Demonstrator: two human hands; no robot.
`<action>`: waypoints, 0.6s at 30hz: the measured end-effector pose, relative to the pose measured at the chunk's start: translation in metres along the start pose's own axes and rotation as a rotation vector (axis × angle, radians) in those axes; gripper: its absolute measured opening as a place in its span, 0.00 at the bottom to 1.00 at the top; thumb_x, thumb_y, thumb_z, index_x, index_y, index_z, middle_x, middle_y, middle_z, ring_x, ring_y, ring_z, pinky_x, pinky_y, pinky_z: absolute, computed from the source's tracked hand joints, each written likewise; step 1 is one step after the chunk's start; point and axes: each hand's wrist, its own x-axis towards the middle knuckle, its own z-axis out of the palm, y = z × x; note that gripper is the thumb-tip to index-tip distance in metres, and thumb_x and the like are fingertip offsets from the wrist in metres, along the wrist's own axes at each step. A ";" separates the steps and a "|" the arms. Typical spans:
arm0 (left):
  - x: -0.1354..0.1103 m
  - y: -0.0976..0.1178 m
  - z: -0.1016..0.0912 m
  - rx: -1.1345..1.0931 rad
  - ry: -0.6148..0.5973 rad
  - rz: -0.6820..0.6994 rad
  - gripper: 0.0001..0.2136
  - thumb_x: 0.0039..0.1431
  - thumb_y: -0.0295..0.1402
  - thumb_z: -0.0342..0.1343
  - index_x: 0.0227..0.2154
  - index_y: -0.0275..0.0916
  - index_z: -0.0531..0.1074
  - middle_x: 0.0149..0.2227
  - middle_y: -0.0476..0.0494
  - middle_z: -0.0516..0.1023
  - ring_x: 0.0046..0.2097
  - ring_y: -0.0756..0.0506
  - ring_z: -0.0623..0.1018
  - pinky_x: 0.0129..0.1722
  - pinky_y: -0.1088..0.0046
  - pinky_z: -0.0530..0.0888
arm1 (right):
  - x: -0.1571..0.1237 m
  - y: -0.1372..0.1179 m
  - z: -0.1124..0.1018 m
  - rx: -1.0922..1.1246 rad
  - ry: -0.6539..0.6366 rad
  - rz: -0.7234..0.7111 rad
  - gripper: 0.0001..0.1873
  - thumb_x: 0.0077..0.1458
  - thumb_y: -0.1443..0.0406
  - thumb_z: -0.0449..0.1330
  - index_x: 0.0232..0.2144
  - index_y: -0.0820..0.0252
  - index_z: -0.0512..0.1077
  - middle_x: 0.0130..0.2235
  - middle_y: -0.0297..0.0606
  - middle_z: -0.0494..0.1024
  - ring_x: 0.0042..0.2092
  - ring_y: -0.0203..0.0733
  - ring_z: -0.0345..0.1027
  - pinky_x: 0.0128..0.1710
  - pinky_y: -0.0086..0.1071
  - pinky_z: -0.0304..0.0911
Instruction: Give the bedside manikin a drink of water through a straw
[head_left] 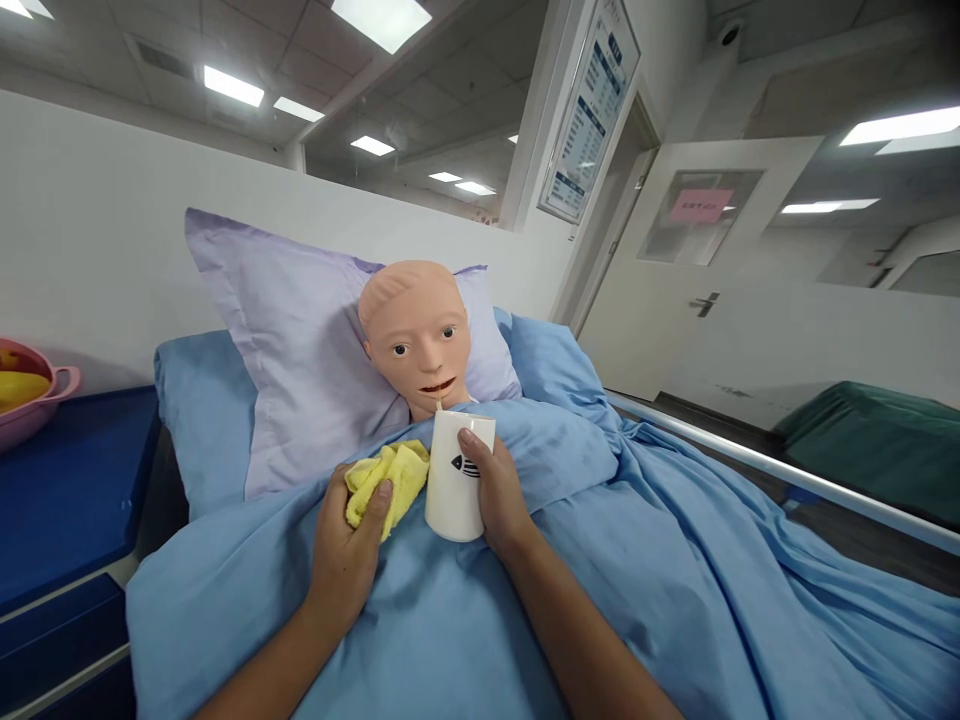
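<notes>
A white mug, nearly upright, was held below the manikin's chin, its thin straw at the parted lips. The right hand gripped the mug's side; the left hand clasped a yellow cloth just beside it. Good technique probably required a steady mug and gentle straw contact. A lilac pillow backed the head.

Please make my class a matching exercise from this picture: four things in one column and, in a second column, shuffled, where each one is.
Things
1. Cloth
2. Mug
3. Mannequin head
4. Basket

Places
A. On the blue cabinet
B. In the person's left hand
C. Against the lilac pillow
D. In the person's right hand

Right pairs: 1-B, 2-D, 3-C, 4-A
</notes>
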 end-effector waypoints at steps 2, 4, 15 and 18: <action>0.000 -0.001 0.000 0.001 -0.001 -0.003 0.19 0.58 0.54 0.55 0.42 0.44 0.70 0.36 0.52 0.75 0.37 0.47 0.74 0.37 0.73 0.72 | 0.000 0.000 0.000 0.002 0.000 -0.003 0.25 0.45 0.46 0.69 0.37 0.58 0.74 0.32 0.35 0.79 0.32 0.41 0.73 0.31 0.33 0.70; 0.000 -0.002 0.000 0.002 0.002 -0.005 0.19 0.58 0.54 0.55 0.42 0.44 0.70 0.36 0.52 0.75 0.37 0.47 0.74 0.37 0.73 0.72 | 0.000 0.001 0.000 0.003 -0.003 -0.004 0.25 0.45 0.46 0.69 0.38 0.58 0.74 0.33 0.35 0.79 0.32 0.41 0.73 0.32 0.33 0.70; 0.000 -0.003 -0.001 0.025 0.000 0.002 0.20 0.58 0.53 0.55 0.43 0.43 0.70 0.38 0.50 0.76 0.38 0.46 0.75 0.38 0.72 0.72 | -0.001 0.003 0.000 -0.003 -0.032 -0.025 0.24 0.47 0.48 0.68 0.41 0.57 0.74 0.37 0.37 0.82 0.36 0.44 0.76 0.35 0.34 0.71; 0.000 -0.004 -0.001 0.008 -0.011 -0.012 0.20 0.58 0.53 0.55 0.43 0.44 0.70 0.38 0.50 0.76 0.38 0.46 0.75 0.38 0.71 0.72 | -0.002 0.002 0.001 -0.024 -0.032 -0.028 0.24 0.48 0.48 0.69 0.41 0.57 0.74 0.39 0.38 0.82 0.38 0.45 0.76 0.37 0.35 0.71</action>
